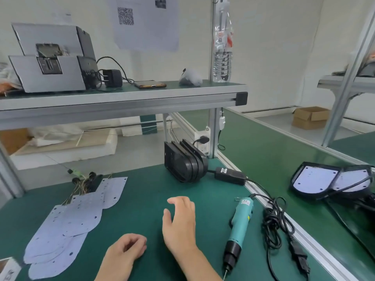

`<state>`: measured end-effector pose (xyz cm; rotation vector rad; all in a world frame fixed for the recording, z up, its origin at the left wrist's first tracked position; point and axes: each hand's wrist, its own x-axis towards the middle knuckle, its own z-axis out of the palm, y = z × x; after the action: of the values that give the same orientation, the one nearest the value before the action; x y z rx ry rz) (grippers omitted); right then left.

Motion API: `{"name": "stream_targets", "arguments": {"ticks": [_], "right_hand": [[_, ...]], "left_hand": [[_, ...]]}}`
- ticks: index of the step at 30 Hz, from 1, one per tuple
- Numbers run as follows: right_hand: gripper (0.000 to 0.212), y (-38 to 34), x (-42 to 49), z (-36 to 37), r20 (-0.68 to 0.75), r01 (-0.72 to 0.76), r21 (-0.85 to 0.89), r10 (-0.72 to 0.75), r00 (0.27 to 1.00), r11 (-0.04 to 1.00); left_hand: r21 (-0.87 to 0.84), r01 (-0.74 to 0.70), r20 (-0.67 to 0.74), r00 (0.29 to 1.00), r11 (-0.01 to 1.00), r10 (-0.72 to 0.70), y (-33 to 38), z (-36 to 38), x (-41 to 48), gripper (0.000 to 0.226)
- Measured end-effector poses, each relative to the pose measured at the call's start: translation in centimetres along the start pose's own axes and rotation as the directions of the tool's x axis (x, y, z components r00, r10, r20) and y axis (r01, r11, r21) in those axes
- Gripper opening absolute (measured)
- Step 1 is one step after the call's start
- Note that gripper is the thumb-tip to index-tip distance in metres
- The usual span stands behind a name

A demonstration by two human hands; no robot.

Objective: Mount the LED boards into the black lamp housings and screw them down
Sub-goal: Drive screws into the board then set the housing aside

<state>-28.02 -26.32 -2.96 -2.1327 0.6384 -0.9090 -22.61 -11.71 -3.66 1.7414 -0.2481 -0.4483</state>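
Several white LED boards (67,220) lie overlapped on the green mat at the left, thin wires trailing from their far ends. A stack of empty black lamp housings (185,164) stands on edge at the back of the mat. My right hand (179,222) hovers over the mat's middle, fingers relaxed and holding nothing. My left hand (125,250) is near the front edge with fingers loosely curled, empty as far as I can see. A teal electric screwdriver (239,226) lies to the right of my right hand, bit toward me.
The screwdriver's black cable (276,224) is coiled by the aluminium rail, with a black power adapter (230,175) behind it. Two housings with boards fitted (328,182) lie on the conveyor at right. A shelf (121,98) overhangs the bench's back. A small box (8,268) sits front left.
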Motion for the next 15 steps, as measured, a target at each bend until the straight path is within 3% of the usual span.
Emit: {"name": "stream_targets", "arguments": {"ticks": [6,15], "right_hand": [[0.026,0.9,-0.1,1.2,0.106,-0.098,-0.042,0.102,0.989,0.994],[0.034,1.1,1.0,0.6,0.194,-0.093,-0.196,0.132,0.972,0.976]], "left_hand": [[-0.101,-0.035,-0.069,0.997,0.994,0.028,4.9,3.2,4.8,0.015],[0.031,-0.006,-0.021,1.000,1.000,0.007,14.2,13.6,14.5,0.043]]}}
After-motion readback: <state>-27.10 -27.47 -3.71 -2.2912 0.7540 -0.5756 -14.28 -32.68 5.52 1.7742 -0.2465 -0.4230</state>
